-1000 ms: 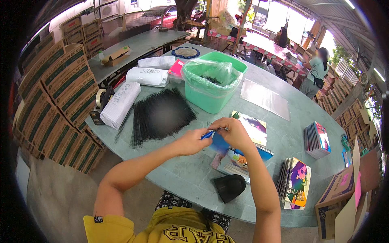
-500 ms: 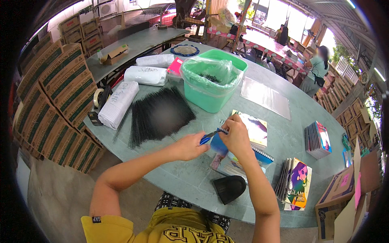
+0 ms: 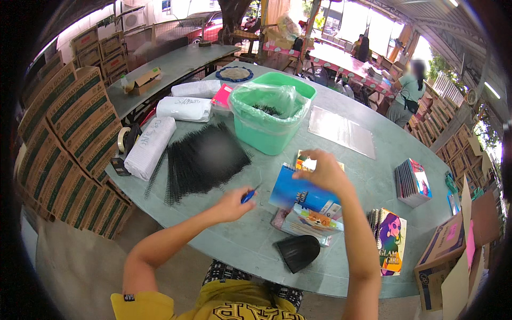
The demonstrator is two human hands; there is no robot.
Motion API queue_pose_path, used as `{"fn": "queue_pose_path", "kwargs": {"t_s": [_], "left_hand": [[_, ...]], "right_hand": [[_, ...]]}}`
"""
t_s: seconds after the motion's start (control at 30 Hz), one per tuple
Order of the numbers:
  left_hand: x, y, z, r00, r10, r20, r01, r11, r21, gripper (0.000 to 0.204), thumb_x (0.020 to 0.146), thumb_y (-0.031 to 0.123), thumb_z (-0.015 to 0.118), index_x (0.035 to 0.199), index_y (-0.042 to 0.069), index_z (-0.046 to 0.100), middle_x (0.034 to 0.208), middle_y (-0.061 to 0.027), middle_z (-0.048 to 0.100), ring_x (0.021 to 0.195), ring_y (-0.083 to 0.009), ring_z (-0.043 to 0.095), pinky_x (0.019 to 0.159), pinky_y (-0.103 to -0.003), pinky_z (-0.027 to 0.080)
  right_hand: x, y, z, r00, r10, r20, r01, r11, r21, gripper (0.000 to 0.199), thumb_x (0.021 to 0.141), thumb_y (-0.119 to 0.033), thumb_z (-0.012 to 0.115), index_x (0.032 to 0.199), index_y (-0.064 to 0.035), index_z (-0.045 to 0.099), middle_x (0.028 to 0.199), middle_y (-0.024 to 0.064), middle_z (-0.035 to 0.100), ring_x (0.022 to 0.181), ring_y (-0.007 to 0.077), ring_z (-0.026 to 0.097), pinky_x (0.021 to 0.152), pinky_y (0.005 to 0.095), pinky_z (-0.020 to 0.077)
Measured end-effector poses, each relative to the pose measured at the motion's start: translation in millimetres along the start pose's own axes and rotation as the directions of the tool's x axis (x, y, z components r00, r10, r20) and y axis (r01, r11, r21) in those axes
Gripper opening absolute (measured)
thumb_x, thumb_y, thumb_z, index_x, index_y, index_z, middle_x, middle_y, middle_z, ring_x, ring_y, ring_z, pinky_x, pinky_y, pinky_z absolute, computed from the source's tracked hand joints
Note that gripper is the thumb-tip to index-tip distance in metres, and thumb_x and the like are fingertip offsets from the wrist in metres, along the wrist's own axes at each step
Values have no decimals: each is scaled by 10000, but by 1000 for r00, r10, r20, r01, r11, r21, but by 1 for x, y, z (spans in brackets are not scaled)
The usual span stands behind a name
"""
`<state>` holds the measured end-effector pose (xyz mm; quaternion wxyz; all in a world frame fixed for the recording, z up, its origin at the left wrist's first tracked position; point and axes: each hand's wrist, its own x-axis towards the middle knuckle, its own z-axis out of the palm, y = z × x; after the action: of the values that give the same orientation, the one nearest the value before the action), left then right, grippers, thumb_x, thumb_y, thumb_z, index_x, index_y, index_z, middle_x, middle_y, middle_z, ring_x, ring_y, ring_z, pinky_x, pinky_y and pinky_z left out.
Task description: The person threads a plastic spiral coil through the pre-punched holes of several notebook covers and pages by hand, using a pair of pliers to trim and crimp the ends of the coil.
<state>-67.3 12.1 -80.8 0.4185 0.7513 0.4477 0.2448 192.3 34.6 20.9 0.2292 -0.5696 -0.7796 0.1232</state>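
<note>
Since a moment ago my hands have drawn apart: my left hand (image 3: 230, 204) now sits lower left, closed on a small blue tool (image 3: 248, 196), while my right hand (image 3: 326, 173) has lifted the notebook (image 3: 301, 193), clamped on its top edge. That notebook is a glossy blue rectangle, tilted above more bright-covered notebooks (image 3: 305, 220) lying flat on the surface (image 3: 245, 240). Beside them lies a matte black scoop-shaped piece (image 3: 297, 252). Left of my hands spreads a pile of thin black wire coils (image 3: 200, 160); behind stands a green plastic tub (image 3: 269, 120) with a crinkled clear liner.
</note>
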Motion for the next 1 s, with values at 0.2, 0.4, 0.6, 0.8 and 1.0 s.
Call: {"fn": "queue_pose_path", "kwargs": {"t_s": [0.2, 0.4, 0.6, 0.8, 1.0], "left_hand": [[50, 43, 7, 867, 307, -391, -328, 944, 14, 273, 810, 147, 643, 1033, 18, 553, 931, -155, 645, 830, -266, 647, 746, -362, 491], [57, 58, 4, 906, 304, -294, -320, 948, -7, 206, 806, 96, 646, 976, 11, 566, 859, -106, 652, 777, -206, 643, 717, -314, 497], [62, 59, -4, 977, 134, -164, -178, 940, -292, 210, 761, 33, 665, 943, 13, 564, 819, -49, 620, 702, -125, 588, 653, -271, 480], [62, 66, -30, 977, -11, 213, 112, 878, -465, 355, 628, -32, 685, 950, 8, 538, 785, -57, 582, 666, -133, 565, 591, -273, 460], [63, 68, -20, 971, -28, 237, 137, 880, -455, 342, 670, 44, 723, 966, 22, 553, 781, -43, 570, 643, -128, 556, 585, -266, 455]], "right_hand": [[-16, -16, 40, 997, 31, -76, -29, 999, 31, 226, 754, -135, 676, 956, -34, 669, 823, 166, 664, 750, 325, 638, 698, 378, 490], [-26, -18, 38, 993, -1, -121, 17, 992, 127, 147, 763, -139, 657, 872, -42, 672, 822, 151, 661, 766, 331, 634, 688, 414, 488], [-34, -17, 49, 965, -96, -243, 114, 992, 59, 128, 736, -108, 656, 853, -60, 673, 805, 116, 645, 750, 305, 622, 665, 404, 482], [-39, -23, 63, 901, -307, -306, 303, 951, -62, 135, 704, -61, 677, 837, -64, 658, 794, 84, 642, 747, 274, 607, 670, 378, 486], [-47, -15, 55, 919, -284, -273, 263, 959, -109, 154, 744, -83, 654, 896, -81, 637, 839, 85, 644, 795, 288, 619, 694, 389, 490]]}}
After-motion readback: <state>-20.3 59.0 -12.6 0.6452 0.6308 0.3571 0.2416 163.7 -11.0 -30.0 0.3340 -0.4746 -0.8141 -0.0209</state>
